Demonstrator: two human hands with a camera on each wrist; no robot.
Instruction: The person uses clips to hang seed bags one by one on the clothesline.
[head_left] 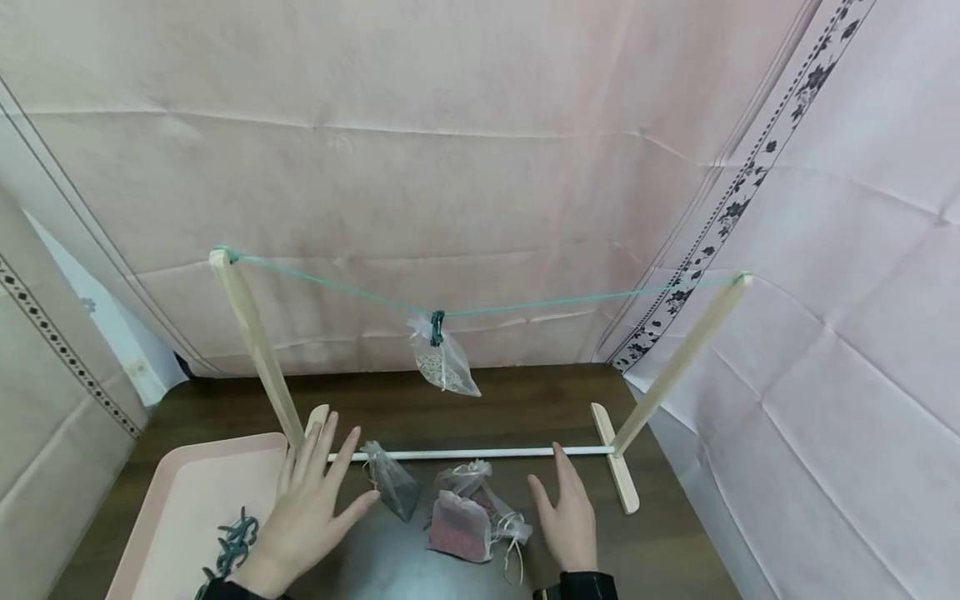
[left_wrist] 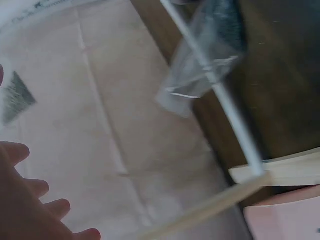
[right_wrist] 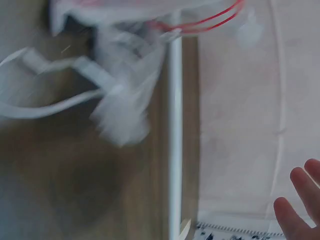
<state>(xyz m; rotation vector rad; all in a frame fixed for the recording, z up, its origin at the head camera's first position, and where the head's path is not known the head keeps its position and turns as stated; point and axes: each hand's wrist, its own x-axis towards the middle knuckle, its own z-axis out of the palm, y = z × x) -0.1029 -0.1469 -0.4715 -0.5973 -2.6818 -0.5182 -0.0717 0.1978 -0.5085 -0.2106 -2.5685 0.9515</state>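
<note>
My left hand [head_left: 309,504], fingers spread, reaches past the left foot of a wooden stand and holds nothing. Just right of its thumb lies a sheer pouch with dark filling [head_left: 397,487]. My right hand [head_left: 567,518] is also empty, its fingers extended near the white crossbar [head_left: 495,453]. Between the hands sits a cluster of drawstring pouches, the front one with reddish filling [head_left: 459,527]. Beyond them, a dark green clip [head_left: 437,327] holds a sheer pouch with pale filling [head_left: 442,368] on a sagging green string [head_left: 337,286].
The string runs between a left post [head_left: 258,342] and a right post [head_left: 682,362], both leaning outward. At the left, a pink tray [head_left: 176,475] carries several dark green clips [head_left: 238,537]. Pale cloth [head_left: 480,183] hangs behind the dark wooden table [head_left: 660,533].
</note>
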